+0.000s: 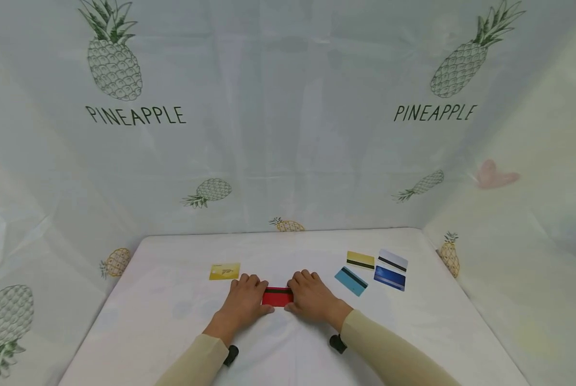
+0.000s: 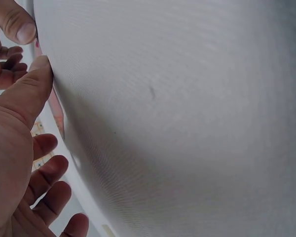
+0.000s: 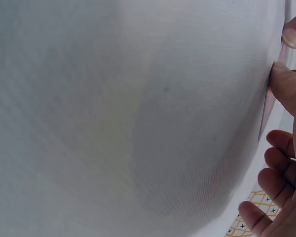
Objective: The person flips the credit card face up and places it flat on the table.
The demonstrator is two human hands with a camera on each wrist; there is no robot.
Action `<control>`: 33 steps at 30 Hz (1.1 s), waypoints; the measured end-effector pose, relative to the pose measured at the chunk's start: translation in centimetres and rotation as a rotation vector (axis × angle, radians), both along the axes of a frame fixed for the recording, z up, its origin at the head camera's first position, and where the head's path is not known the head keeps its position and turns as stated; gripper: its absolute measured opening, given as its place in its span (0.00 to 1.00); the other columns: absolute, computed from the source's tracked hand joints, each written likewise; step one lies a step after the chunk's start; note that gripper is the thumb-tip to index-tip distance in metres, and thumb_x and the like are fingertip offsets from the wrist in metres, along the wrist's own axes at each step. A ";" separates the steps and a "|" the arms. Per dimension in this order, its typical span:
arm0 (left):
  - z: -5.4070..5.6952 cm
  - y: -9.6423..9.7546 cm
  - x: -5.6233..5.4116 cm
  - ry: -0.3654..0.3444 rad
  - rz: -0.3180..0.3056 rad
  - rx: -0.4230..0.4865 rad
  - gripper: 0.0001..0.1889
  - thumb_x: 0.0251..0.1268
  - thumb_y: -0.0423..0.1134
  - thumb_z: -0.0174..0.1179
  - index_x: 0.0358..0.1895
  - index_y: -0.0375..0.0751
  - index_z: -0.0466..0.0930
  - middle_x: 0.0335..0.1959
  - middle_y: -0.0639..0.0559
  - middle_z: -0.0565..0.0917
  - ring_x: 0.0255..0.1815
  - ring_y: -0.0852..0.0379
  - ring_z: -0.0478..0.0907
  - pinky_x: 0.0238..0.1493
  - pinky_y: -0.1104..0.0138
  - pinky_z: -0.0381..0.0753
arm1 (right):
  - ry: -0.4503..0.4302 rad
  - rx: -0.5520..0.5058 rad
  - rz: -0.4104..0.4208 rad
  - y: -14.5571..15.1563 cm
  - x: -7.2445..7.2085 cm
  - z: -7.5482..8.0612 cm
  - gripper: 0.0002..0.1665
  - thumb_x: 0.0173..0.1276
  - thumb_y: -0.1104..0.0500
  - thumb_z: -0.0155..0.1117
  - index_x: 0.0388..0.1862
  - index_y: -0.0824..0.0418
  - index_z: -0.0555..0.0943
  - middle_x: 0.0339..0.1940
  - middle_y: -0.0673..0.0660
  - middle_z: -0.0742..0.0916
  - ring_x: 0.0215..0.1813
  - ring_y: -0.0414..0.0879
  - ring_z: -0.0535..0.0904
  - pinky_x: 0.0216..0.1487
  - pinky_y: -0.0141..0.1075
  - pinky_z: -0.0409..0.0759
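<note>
I have the red card (image 1: 277, 300) at mid-worktop (image 1: 288, 348), left hand (image 1: 241, 300) and right hand (image 1: 312, 296) each pinching one end. A yellow card (image 1: 224, 272) lies beyond my left; a teal card (image 1: 351, 281) lies rightward.

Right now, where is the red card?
In the head view, the red card is low in the middle, between the left hand and the right hand, touching both.

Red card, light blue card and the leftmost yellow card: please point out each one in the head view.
Red card (image 1: 277, 299): head view, plain red area.
Light blue card (image 1: 350, 282): head view, middle of face.
Leftmost yellow card (image 1: 224, 271): head view, middle of face.
</note>
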State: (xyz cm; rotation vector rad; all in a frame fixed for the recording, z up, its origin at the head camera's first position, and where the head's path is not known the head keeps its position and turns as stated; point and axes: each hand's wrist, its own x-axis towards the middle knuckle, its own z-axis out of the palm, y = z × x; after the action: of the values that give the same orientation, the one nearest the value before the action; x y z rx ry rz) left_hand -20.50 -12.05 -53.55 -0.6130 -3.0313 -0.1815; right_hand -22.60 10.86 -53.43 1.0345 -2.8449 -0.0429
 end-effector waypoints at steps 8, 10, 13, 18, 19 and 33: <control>-0.3 0.0 -0.1 0.003 0.004 -0.008 0.38 0.60 0.64 0.74 0.67 0.43 0.80 0.55 0.48 0.80 0.58 0.47 0.70 0.57 0.48 0.74 | -0.045 0.004 0.006 -0.1 -0.2 0.1 0.27 0.71 0.35 0.69 0.55 0.55 0.82 0.49 0.49 0.81 0.50 0.42 0.71 0.51 0.38 0.72; -0.4 0.0 -0.1 0.011 0.003 -0.013 0.38 0.59 0.64 0.74 0.67 0.43 0.80 0.55 0.48 0.80 0.58 0.48 0.70 0.57 0.49 0.74 | -0.055 0.001 0.004 -0.1 -0.2 0.1 0.27 0.71 0.36 0.69 0.54 0.55 0.82 0.48 0.49 0.81 0.49 0.42 0.71 0.51 0.38 0.72; -0.5 0.0 -0.2 0.012 0.005 -0.015 0.38 0.59 0.64 0.74 0.66 0.43 0.80 0.54 0.48 0.80 0.58 0.48 0.70 0.58 0.49 0.74 | -0.076 -0.009 -0.002 -0.2 -0.3 0.1 0.27 0.71 0.36 0.70 0.55 0.55 0.81 0.48 0.49 0.81 0.49 0.42 0.71 0.50 0.38 0.72; -0.4 0.1 -0.2 0.001 0.011 -0.003 0.39 0.59 0.64 0.75 0.67 0.43 0.80 0.54 0.48 0.80 0.57 0.48 0.70 0.58 0.49 0.74 | -0.127 -0.030 -0.018 -0.3 -0.4 0.2 0.28 0.70 0.37 0.71 0.55 0.56 0.81 0.46 0.49 0.81 0.49 0.42 0.70 0.51 0.39 0.73; -0.3 0.1 -0.2 0.000 0.011 -0.001 0.39 0.58 0.64 0.75 0.67 0.43 0.80 0.53 0.48 0.79 0.57 0.48 0.70 0.58 0.48 0.74 | -0.136 -0.035 -0.021 -0.3 -0.5 0.2 0.28 0.70 0.37 0.72 0.55 0.56 0.80 0.46 0.49 0.80 0.49 0.42 0.70 0.51 0.39 0.74; -0.1 0.1 -0.2 0.002 0.003 0.017 0.36 0.58 0.63 0.75 0.62 0.42 0.82 0.52 0.48 0.79 0.56 0.47 0.70 0.57 0.49 0.72 | -0.122 -0.095 -0.005 -0.4 -0.4 0.1 0.29 0.67 0.40 0.76 0.55 0.56 0.79 0.46 0.49 0.80 0.49 0.42 0.70 0.51 0.37 0.74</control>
State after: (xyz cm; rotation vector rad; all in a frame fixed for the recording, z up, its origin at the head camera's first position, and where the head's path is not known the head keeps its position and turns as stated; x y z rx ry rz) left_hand -20.69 -11.96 -53.66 -0.6068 -3.0251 -0.2061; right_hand -22.98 10.46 -53.33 1.0457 -2.9248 0.1583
